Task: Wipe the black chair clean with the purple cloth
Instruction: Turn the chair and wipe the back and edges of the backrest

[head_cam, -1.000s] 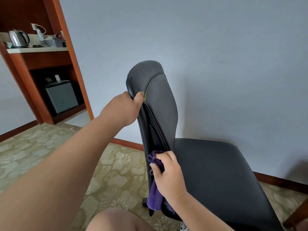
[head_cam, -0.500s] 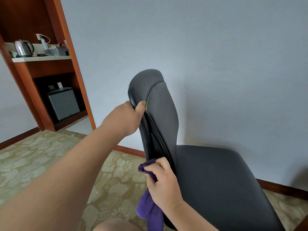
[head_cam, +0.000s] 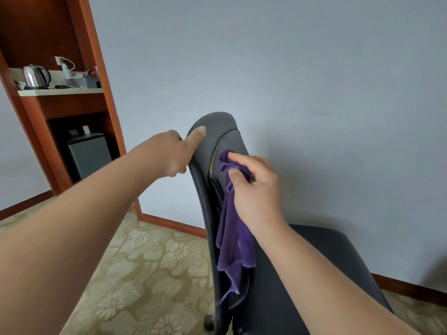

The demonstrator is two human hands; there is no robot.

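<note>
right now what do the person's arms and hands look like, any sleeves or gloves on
Both arms are bare from forearm to fingertips: no sleeves, gloves, watch, rings or bands show. The left hand and right hand have short, unpainted nails.

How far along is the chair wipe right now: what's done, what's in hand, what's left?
Done: nothing can be confirmed; the chair shows no visible clean or dirty patches. In hand: the left hand steadies the backrest's top edge while the right hand presses the purple cloth near the top of the backrest's front, the rest of the cloth hanging down. Left: probably the seat, which the cloth isn't touching.
</note>
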